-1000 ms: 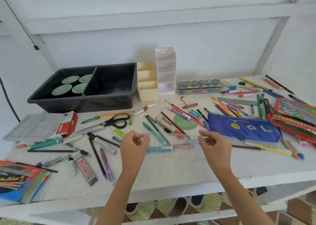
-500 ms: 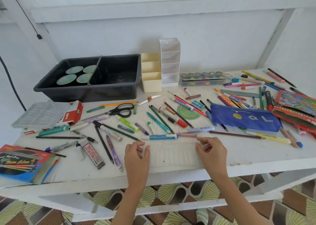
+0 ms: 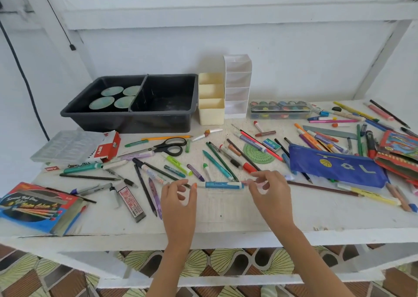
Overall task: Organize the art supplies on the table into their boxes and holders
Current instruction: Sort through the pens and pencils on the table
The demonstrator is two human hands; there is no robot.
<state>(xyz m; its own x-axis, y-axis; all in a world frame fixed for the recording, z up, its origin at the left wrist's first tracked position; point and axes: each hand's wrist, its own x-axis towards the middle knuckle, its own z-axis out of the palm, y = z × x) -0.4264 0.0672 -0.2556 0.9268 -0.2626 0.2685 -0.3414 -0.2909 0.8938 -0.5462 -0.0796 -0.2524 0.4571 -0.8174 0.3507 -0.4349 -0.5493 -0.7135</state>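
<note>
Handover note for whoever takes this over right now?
Left hand: fingertips at the left end of the blue marker; grip unclear.
Right hand: fingers curled at its right end; grip unclear.
Things: pens, markers and scissors lie scattered on the table; the blue pencil case is to the right.
Done: nothing visible in the cream holder or white holder. The black tray has four discs in its left compartment.
Left: nearly everything.

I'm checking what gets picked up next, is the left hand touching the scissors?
Apart. The head view shows the left hand well in front of the scissors, with a yellow-green highlighter lying between them.
</note>
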